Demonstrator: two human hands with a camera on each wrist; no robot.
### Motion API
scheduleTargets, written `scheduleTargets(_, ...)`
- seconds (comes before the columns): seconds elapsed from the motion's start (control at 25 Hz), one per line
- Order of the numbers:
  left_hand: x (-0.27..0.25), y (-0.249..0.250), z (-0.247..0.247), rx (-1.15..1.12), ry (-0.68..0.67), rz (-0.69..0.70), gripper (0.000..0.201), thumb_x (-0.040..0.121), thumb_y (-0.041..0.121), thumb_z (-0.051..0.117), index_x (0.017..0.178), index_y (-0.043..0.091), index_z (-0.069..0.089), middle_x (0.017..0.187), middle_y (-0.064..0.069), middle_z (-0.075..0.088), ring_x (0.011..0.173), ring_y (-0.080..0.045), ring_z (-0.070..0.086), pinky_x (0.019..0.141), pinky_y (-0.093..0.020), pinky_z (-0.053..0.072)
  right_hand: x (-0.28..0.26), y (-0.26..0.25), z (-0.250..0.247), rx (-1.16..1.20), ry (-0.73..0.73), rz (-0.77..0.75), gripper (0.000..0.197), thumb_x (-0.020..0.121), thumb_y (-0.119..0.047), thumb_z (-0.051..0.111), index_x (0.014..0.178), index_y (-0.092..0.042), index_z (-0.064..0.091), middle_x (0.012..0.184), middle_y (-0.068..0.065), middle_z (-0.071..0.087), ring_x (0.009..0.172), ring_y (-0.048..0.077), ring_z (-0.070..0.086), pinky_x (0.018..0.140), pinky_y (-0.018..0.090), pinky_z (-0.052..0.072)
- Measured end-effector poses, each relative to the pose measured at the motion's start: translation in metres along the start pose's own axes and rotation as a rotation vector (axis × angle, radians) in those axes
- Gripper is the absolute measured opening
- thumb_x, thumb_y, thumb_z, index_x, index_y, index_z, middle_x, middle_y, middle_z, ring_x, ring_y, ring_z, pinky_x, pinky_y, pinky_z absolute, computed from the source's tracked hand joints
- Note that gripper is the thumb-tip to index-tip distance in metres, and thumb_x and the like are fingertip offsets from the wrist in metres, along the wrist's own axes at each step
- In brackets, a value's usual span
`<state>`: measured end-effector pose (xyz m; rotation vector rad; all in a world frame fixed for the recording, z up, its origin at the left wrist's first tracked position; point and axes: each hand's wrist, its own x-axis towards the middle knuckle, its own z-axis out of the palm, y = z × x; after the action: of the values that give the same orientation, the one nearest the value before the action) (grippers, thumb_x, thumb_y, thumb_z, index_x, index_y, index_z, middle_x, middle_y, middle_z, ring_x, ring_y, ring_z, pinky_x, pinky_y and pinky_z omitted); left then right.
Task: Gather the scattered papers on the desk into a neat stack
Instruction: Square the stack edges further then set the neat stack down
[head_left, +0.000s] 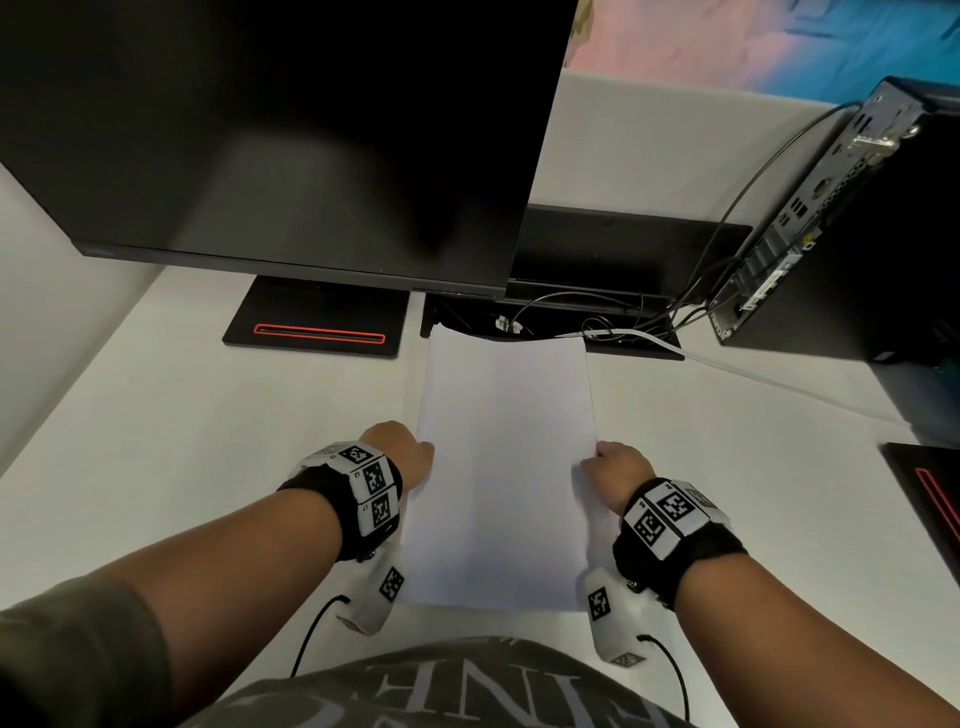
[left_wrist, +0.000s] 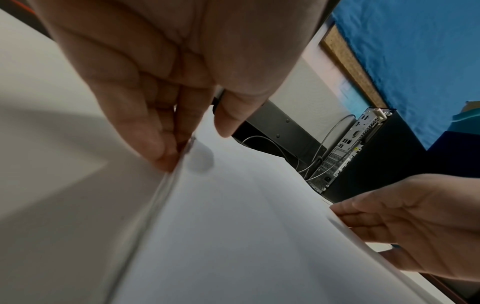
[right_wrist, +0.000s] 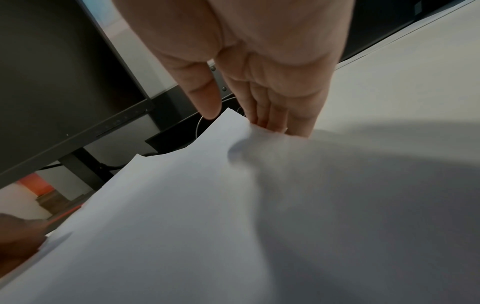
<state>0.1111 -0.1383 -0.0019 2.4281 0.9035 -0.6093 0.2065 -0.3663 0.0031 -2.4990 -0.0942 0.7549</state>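
- Both hands clamp the paper stack (head_left: 506, 467): my left hand (head_left: 397, 449) pinches one long edge, my right hand (head_left: 621, 467) the other.
- Squaring step; far corners uneven, probably need tapping flush on desk (head_left: 208, 441).

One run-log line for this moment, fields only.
phase: squaring stack | left hand: holds papers left edge | right hand: holds right edge | far corners: uneven
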Motion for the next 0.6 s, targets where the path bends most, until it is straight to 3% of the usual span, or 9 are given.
scheduleTargets(0.2, 0.000, 0.000, -0.001, 0.020, -0.015, -0.009, 0.040, 0.091, 0.029, 0.036, 0.057, 0.008, 0.041, 0.060, -0.004, 0.045, 0.067, -0.021, 0.047, 0.060, -0.028, 0.036, -0.001, 0.000, 0.000, -0.030, -0.028, 0.022, 0.019, 0.089, -0.008, 0.042, 0.093, 0.000, 0.059, 0.094, 0.012, 0.053, 0.085, 0.024, 0.044, 0.058, 0.026, 0.030)
scheduleTargets(0.32, -0.002, 0.001, -0.001, 0.033, -0.008, -0.005, 0.039, 0.092, 0.030, 0.036, 0.059, 0.009, 0.042, 0.062, -0.004, 0.046, 0.070, -0.021, 0.050, 0.062, -0.029, 0.038, 0.003, 0.001, 0.000, 0.003, -0.040, 0.045, 0.024, 0.090, -0.010, 0.044, 0.100, 0.002, 0.061, 0.106, 0.019, 0.059, 0.094, 0.029, 0.052, 0.072, 0.023, 0.030)
scheduleTargets(0.44, -0.006, 0.000, -0.004, 0.030, -0.022, -0.007, 0.038, 0.092, 0.029, 0.036, 0.060, 0.009, 0.042, 0.063, -0.003, 0.046, 0.074, -0.022, 0.050, 0.064, -0.029, 0.037, 0.002, 0.003, -0.001, 0.028, -0.035, 0.049, 0.018, 0.090, -0.010, 0.044, 0.076, -0.008, 0.055, 0.096, 0.012, 0.053, 0.102, 0.030, 0.054, 0.076, 0.026, 0.034)
scheduleTargets(0.52, -0.008, 0.001, -0.003, 0.026, -0.039, -0.007, 0.038, 0.092, 0.029, 0.035, 0.060, 0.008, 0.043, 0.064, -0.004, 0.048, 0.072, -0.022, 0.049, 0.062, -0.029, 0.036, -0.001, 0.002, -0.001, 0.090, -0.032, 0.058, 0.015, 0.089, -0.009, 0.045, 0.089, -0.003, 0.059, 0.094, 0.008, 0.052, 0.094, 0.026, 0.050, 0.078, 0.028, 0.037)
scheduleTargets(0.6, -0.012, 0.001, -0.005, -0.002, -0.046, 0.007, 0.039, 0.092, 0.029, 0.034, 0.062, 0.007, 0.045, 0.070, -0.007, 0.053, 0.073, -0.024, 0.050, 0.064, -0.030, 0.037, -0.005, 0.004, -0.002, 0.170, -0.009, 0.046, 0.017, 0.086, -0.008, 0.047, 0.093, 0.001, 0.060, 0.088, 0.008, 0.054, 0.090, 0.031, 0.052, 0.075, 0.032, 0.042)
